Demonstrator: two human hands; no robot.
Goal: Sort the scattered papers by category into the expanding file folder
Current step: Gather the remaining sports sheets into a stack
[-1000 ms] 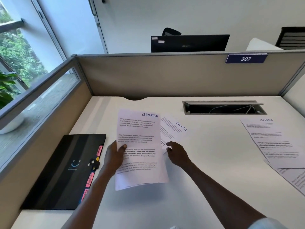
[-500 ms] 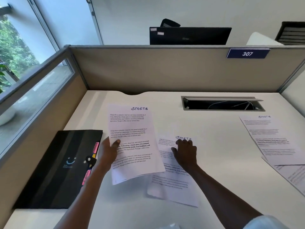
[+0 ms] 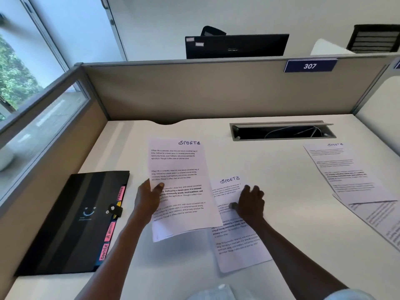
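lying shut, black folder (image 3: 71, 221), pink tabs (image 3: 109, 232) protruding

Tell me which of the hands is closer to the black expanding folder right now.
Left. The left hand grips a SPORTS sheet just right of the black folder; the right hand rests on another sheet farther right.
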